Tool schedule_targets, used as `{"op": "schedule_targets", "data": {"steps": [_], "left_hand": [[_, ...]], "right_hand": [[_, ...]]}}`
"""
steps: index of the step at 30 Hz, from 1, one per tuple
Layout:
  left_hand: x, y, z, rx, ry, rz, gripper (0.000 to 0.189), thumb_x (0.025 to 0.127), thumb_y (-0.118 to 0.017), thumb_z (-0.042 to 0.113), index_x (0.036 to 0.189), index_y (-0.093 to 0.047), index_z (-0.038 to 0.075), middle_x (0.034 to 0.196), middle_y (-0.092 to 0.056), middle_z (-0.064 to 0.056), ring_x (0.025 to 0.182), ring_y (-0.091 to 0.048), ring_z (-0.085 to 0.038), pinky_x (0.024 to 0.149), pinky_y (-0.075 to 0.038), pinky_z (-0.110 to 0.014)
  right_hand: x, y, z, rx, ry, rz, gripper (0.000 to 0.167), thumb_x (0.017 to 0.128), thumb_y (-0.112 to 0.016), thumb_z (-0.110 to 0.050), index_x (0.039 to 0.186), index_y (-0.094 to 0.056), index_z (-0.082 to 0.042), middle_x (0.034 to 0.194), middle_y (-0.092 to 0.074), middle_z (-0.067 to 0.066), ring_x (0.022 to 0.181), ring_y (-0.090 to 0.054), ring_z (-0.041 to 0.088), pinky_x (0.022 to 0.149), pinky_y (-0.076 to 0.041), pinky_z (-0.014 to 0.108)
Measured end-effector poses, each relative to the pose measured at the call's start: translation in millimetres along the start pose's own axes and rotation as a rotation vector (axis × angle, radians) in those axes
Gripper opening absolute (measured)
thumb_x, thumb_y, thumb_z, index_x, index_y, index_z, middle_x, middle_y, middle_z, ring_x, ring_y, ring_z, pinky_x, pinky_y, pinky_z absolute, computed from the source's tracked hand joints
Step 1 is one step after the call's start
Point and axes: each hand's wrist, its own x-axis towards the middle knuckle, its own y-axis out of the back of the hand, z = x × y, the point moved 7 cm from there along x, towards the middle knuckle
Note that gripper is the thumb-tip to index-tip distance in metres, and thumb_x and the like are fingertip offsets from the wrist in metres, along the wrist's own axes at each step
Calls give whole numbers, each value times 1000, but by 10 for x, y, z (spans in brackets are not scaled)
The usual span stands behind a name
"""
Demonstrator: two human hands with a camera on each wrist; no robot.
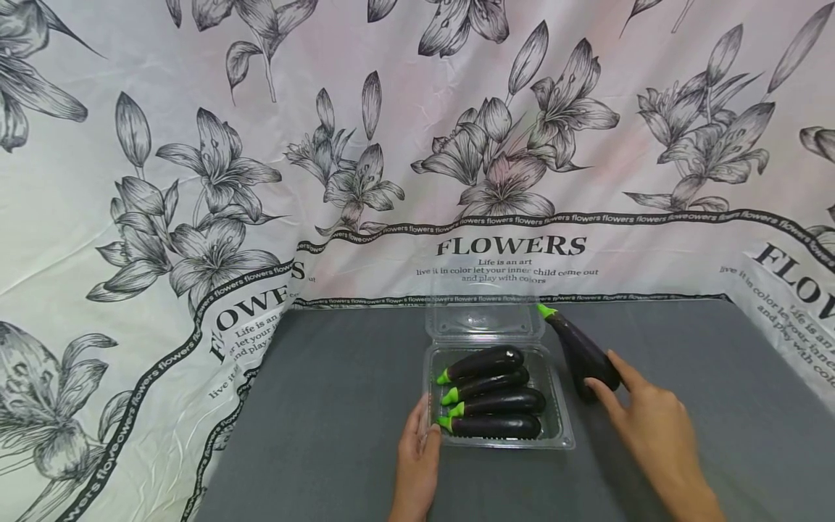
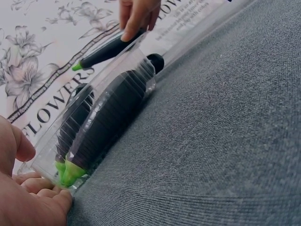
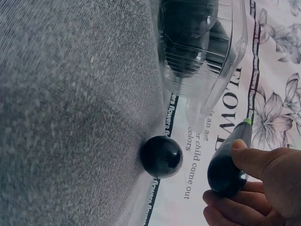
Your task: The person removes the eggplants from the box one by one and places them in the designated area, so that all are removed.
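Observation:
A clear plastic clamshell box (image 1: 566,435) stands on the table with its lid (image 1: 483,319) folded back. Inside lie several dark eggplants (image 1: 502,400) side by side, green stems to the left. My left hand (image 1: 417,460) holds the box at its near left corner, fingers bent against the wall in the left wrist view. Right of the box, my right hand (image 1: 659,428) grips an eggplant (image 1: 580,341) by its thick end, raised off the table, stem pointing away and left. Another eggplant (image 3: 161,157) rests on the table beneath it, mostly hidden in the head view.
A grey cloth (image 1: 313,406) covers the table. White fabric (image 1: 365,261) printed with flowers and lettering hangs behind it and along both sides. The raised lid stands at the back of the box, close to the held eggplant's stem.

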Motion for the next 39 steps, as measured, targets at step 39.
{"op": "schedule_targets", "data": {"steps": [39], "left_hand": [[18,6,-27,4,-24,-7,53,107,-54,6,159,-44,3,164,-41,-23,150,-38,-33,114,-36,-32]], "right_hand": [[26,80,349,2,-83,-16,70,98,-73,-52,145,-61,-1,112,-70,37,60,-60,39,49,-40,53]]}}
